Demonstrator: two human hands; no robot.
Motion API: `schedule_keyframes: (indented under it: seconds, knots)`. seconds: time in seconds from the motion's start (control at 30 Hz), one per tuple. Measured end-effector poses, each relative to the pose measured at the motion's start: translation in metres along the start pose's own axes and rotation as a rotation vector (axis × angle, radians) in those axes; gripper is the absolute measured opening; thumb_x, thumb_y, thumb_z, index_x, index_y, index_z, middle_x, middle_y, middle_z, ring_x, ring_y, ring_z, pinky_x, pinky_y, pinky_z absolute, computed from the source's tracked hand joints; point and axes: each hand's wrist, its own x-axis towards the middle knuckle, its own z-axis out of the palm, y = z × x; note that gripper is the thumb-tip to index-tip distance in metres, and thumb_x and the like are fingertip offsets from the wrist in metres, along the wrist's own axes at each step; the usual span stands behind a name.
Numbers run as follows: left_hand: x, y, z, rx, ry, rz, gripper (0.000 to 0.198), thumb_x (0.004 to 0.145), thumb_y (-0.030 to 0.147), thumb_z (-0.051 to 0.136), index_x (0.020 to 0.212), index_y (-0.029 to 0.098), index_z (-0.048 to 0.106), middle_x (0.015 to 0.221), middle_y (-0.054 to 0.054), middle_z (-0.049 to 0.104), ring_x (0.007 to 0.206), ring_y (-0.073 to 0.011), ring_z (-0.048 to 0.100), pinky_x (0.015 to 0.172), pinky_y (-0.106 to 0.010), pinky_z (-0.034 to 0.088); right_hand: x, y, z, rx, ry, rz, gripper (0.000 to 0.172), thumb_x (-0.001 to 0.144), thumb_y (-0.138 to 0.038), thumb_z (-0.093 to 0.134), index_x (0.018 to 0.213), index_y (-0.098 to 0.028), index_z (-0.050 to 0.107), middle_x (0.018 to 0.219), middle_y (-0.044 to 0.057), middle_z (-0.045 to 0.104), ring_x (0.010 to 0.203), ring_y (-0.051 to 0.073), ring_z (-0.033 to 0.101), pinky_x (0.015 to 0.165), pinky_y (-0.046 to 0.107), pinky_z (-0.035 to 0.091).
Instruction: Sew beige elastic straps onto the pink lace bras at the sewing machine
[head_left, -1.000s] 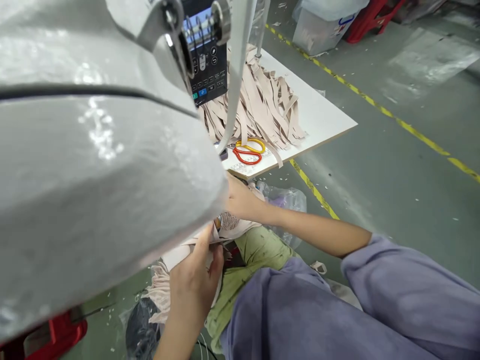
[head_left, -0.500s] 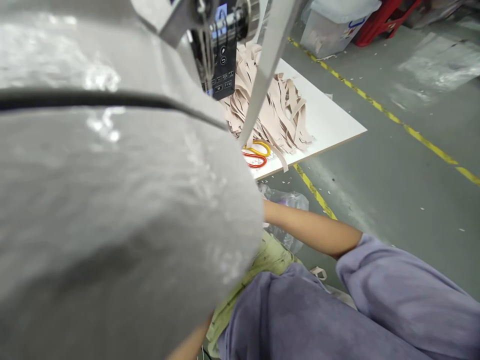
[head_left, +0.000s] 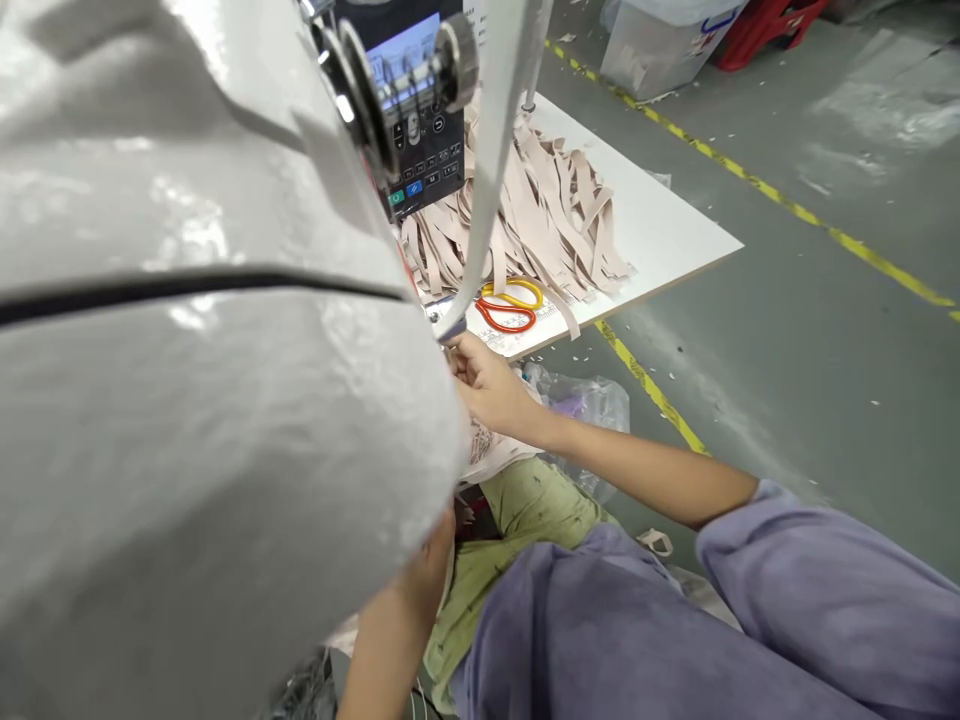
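My right hand [head_left: 491, 390] is closed, thumb and fingers pinched together beside the sewing machine head [head_left: 225, 450], which hides the fingertips. What they pinch does not show. Just above, a white elastic-like tape [head_left: 487, 190] hangs down and curves in towards the fingers. Pale pink patterned fabric [head_left: 491, 450] lies below this hand, over the lap. Of my left hand [head_left: 439, 545] only the back part near the wrist shows, low beside the machine; its fingers are hidden behind the white housing.
Scissors [head_left: 510, 305] with red and yellow handles lie on the white table [head_left: 675, 235], next to a heap of beige strips [head_left: 555, 210]. A control panel [head_left: 427, 150] stands behind the machine. A plastic bag [head_left: 600, 410] is below the table edge; a clear bin [head_left: 664, 50] stands on the floor.
My right hand has come out from behind the machine head into view. More of my left forearm shows. The view has shifted, and the tape's lower end now curves inward.
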Motion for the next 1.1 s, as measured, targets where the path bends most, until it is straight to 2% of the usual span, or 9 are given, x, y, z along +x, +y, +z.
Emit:
schedule_keyframes:
  seconds: [0.2, 0.4, 0.53, 0.73, 0.9, 0.97, 1.03, 1.07, 1.1]
  knots:
    - [-0.001, -0.004, 0.005, 0.006, 0.034, 0.098, 0.055, 0.093, 0.042, 0.055, 0.144, 0.021, 0.049, 0.084, -0.006, 0.077, 0.054, -0.0176, 0.065, 0.049, -0.026, 0.039, -0.007, 0.002, -0.004, 0.055, -0.001, 0.054, 0.029, 0.091, -0.035, 0.061, 0.115, -0.02, 0.056, 0.097, 0.002, 0.06, 0.066, 0.01, 0.05, 0.064, 0.026, 0.045]
    - [-0.006, -0.012, 0.012, 0.012, 0.108, 0.088, 0.054, 0.091, 0.043, 0.059, 0.14, 0.021, 0.05, 0.093, -0.009, 0.077, 0.071, -0.0237, 0.072, 0.053, -0.027, 0.044, -0.018, 0.003, -0.005, 0.022, -0.024, 0.092, 0.029, 0.091, -0.037, 0.061, 0.115, -0.02, 0.058, 0.096, 0.002, 0.059, 0.073, 0.012, 0.053, 0.07, 0.028, 0.048]
    - [-0.008, -0.013, 0.011, -0.033, 0.17, 0.083, 0.068, 0.088, 0.049, 0.062, 0.145, 0.017, 0.042, 0.101, -0.014, 0.075, 0.082, -0.0283, 0.072, 0.063, -0.033, 0.053, -0.027, 0.003, -0.005, 0.03, -0.066, 0.116, 0.029, 0.092, -0.04, 0.061, 0.115, -0.023, 0.058, 0.101, 0.003, 0.06, 0.083, 0.015, 0.056, 0.075, 0.03, 0.049]
    - [-0.017, -0.001, 0.021, -0.034, 0.145, 0.028, 0.087, 0.089, 0.05, 0.06, 0.155, 0.012, 0.019, 0.137, -0.027, 0.057, 0.111, -0.0366, 0.067, 0.079, -0.043, 0.058, -0.045, -0.007, -0.011, 0.122, -0.145, 0.212, 0.036, 0.089, -0.052, 0.063, 0.103, -0.02, 0.054, 0.096, 0.003, 0.061, 0.082, 0.015, 0.06, 0.076, 0.03, 0.051]
    - [-0.053, 0.019, 0.027, -0.098, 0.055, 0.387, 0.092, 0.088, 0.045, 0.065, 0.156, 0.01, 0.016, 0.14, -0.028, 0.054, 0.128, -0.039, 0.057, 0.094, -0.048, 0.056, -0.078, -0.029, -0.025, 0.033, -0.233, 0.192, 0.032, 0.085, -0.045, 0.069, 0.102, -0.018, 0.064, 0.1, 0.006, 0.068, 0.088, 0.019, 0.064, 0.075, 0.031, 0.053]
    - [-0.063, 0.025, 0.017, -0.24, -0.057, 0.487, 0.075, 0.092, 0.036, 0.06, 0.154, 0.014, 0.024, 0.126, -0.02, 0.067, 0.116, -0.0301, 0.066, 0.09, -0.039, 0.059, -0.088, -0.035, -0.033, -0.004, 0.001, 0.204, 0.024, 0.091, -0.042, 0.062, 0.098, -0.02, 0.067, 0.094, 0.004, 0.07, 0.079, 0.018, 0.064, 0.066, 0.029, 0.051]
    - [-0.065, 0.028, 0.006, -0.325, -0.039, 0.546, 0.06, 0.093, 0.023, 0.055, 0.149, 0.019, 0.034, 0.117, -0.013, 0.072, 0.109, -0.0237, 0.069, 0.092, -0.036, 0.057, -0.095, -0.04, -0.036, -0.054, 0.14, 0.195, 0.022, 0.094, -0.038, 0.056, 0.094, -0.021, 0.07, 0.088, 0.002, 0.071, 0.072, 0.016, 0.062, 0.059, 0.027, 0.048]
    - [-0.064, 0.028, 0.002, -0.3, 0.015, 0.57, 0.056, 0.092, 0.019, 0.054, 0.146, 0.02, 0.039, 0.12, -0.013, 0.071, 0.113, -0.0241, 0.067, 0.098, -0.039, 0.054, -0.098, -0.042, -0.035, -0.075, 0.037, 0.182, 0.021, 0.095, -0.035, 0.055, 0.091, -0.022, 0.07, 0.084, 0.001, 0.071, 0.069, 0.015, 0.061, 0.057, 0.026, 0.047]
    - [-0.061, 0.028, 0.0, -0.235, 0.06, 0.589, 0.051, 0.092, 0.017, 0.054, 0.142, 0.02, 0.044, 0.124, -0.014, 0.069, 0.118, -0.0264, 0.064, 0.103, -0.044, 0.05, -0.1, -0.043, -0.032, -0.091, -0.185, 0.161, 0.018, 0.093, -0.031, 0.056, 0.087, -0.021, 0.071, 0.078, 0.0, 0.071, 0.065, 0.014, 0.059, 0.055, 0.025, 0.046]
